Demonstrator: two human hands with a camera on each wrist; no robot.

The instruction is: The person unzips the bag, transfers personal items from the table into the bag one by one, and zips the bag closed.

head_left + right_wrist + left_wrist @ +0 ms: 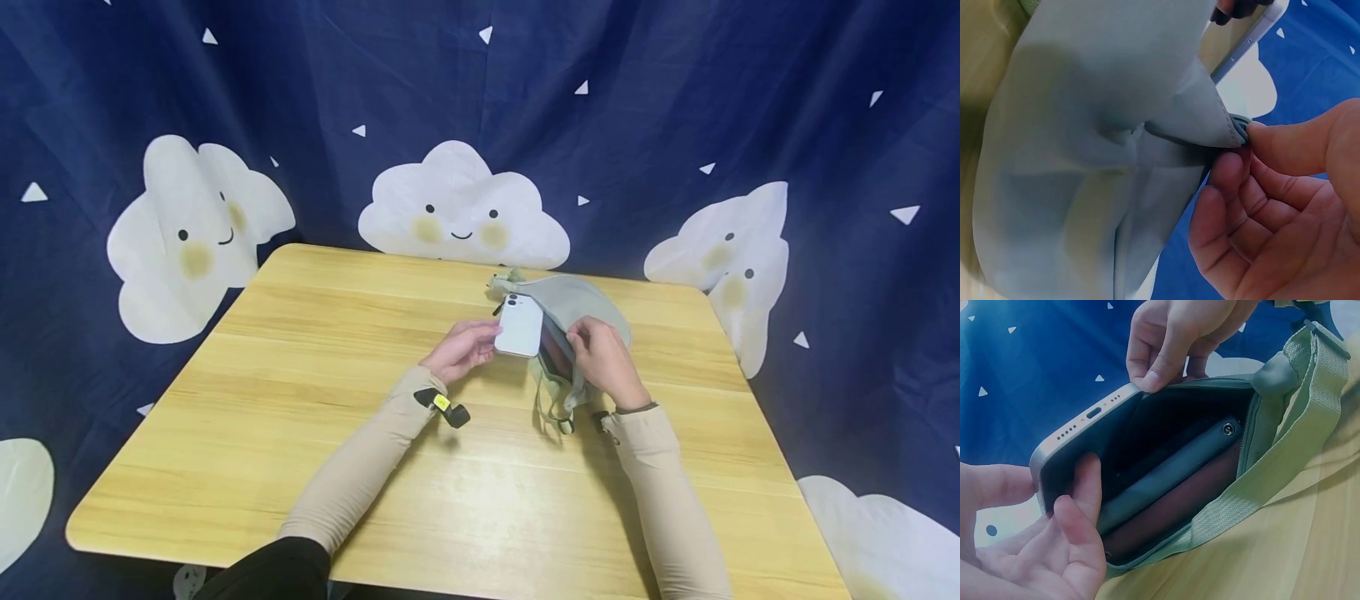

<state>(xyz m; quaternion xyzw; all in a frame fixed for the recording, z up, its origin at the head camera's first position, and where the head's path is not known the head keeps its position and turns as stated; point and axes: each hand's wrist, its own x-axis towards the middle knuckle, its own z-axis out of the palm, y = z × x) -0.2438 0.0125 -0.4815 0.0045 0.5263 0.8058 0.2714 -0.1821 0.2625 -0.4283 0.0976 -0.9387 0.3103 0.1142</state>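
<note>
A white smartphone (519,327) with two rear lenses is gripped at its edge by my left hand (463,348). In the left wrist view the phone (1088,419) stands tilted at the mouth of a grey-green bag, its charging port end facing up. My right hand (603,357) pinches the rim of that bag (577,302) between thumb and fingers, and the zip opening gapes. Inside, a teal item with a snap button (1172,462) lies beside a dark reddish-brown one (1179,503). The right wrist view shows the bag's smooth outer side (1085,125) and the pinched edge.
The bag lies toward the back right of a light wooden table (315,333). Its webbing strap (1285,450) loops off the near end onto the tabletop. Behind the table hangs a dark blue curtain (637,100) with clouds and small triangles.
</note>
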